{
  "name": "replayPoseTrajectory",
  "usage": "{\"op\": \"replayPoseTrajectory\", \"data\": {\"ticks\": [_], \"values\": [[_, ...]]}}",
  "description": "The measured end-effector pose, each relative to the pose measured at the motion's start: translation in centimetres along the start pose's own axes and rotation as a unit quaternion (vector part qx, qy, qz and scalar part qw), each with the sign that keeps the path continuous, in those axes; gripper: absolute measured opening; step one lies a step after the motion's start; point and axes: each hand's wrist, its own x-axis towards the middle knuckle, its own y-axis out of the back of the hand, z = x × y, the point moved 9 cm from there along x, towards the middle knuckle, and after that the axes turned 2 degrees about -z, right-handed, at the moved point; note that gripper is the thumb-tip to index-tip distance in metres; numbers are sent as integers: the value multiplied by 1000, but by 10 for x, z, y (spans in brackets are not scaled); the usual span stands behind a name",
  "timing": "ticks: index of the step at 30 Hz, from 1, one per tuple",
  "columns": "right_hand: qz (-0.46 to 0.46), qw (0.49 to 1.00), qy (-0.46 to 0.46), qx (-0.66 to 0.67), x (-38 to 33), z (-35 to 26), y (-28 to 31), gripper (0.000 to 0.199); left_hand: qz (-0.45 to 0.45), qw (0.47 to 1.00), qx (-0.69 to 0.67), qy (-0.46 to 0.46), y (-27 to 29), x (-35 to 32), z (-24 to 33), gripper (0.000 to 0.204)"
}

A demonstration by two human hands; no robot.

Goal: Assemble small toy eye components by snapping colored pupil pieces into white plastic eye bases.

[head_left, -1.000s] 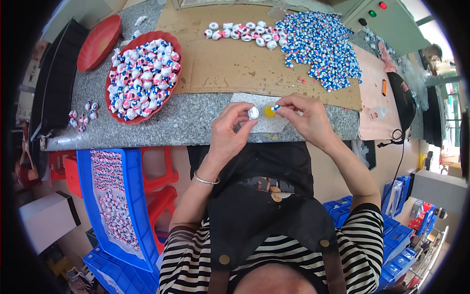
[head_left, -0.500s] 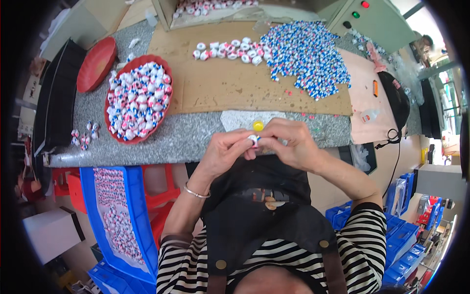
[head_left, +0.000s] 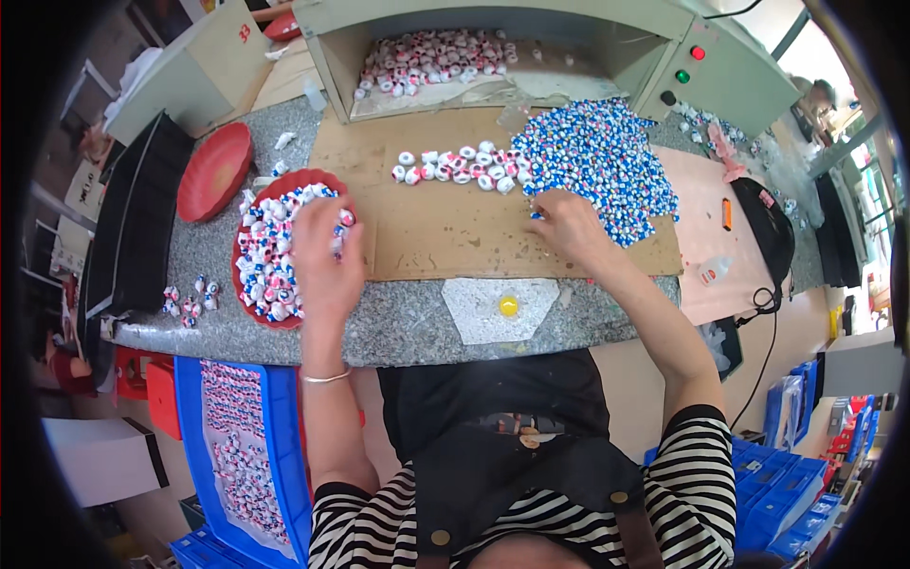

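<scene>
At the left, my left hand (head_left: 327, 256) is over a red scalloped bowl (head_left: 248, 305) heaped with small white, pink and blue pieces (head_left: 275, 248). Its thumb and fingers are apart, and I see nothing held between them. My right hand (head_left: 569, 228) reaches to the near left edge of a wide pile of small blue-and-white pieces (head_left: 592, 156). Its fingers are curled together in a pinch; whatever lies between the tips is too small to make out. Just left of the pile, rounded white-and-pink pieces (head_left: 462, 168) with dark centres lie on the cardboard (head_left: 436, 237).
A white sheet with a yellow round thing (head_left: 508, 305) lies near the counter edge. Another red bowl (head_left: 216, 173) stands far left. Behind, an open-fronted cabinet (head_left: 498, 21) holds more pieces. A clear bottle (head_left: 715, 271) and orange cutter (head_left: 727, 214) lie right; a blue crate (head_left: 190, 408) is below.
My hands, together around a small piece near the counter edge before, have parted. The left went to the red bowl, the right to the blue-and-white pile. The view has shifted, showing more of the cabinet.
</scene>
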Motion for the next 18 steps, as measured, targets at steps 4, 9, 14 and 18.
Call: {"op": "replayPoseTrajectory", "data": {"ticks": [4, 9, 14, 18], "values": [[-40, 998, 2, -46, 9, -3, -16, 15, -118, 982, -144, 32, -113, 16, 33, 11], [40, 996, 39, 63, -33, -25, 14, 11, -140, 989, -36, -5, -202, 28, 41, 15], [29, 985, 124, -118, -71, -42, 8, 7, -171, 982, -77, 5, -213, 22, 31, 23], [-2, 990, 59, -129, -72, -18, 9, 6, -208, 914, -313, 155, -165, -9, 28, 30]]}}
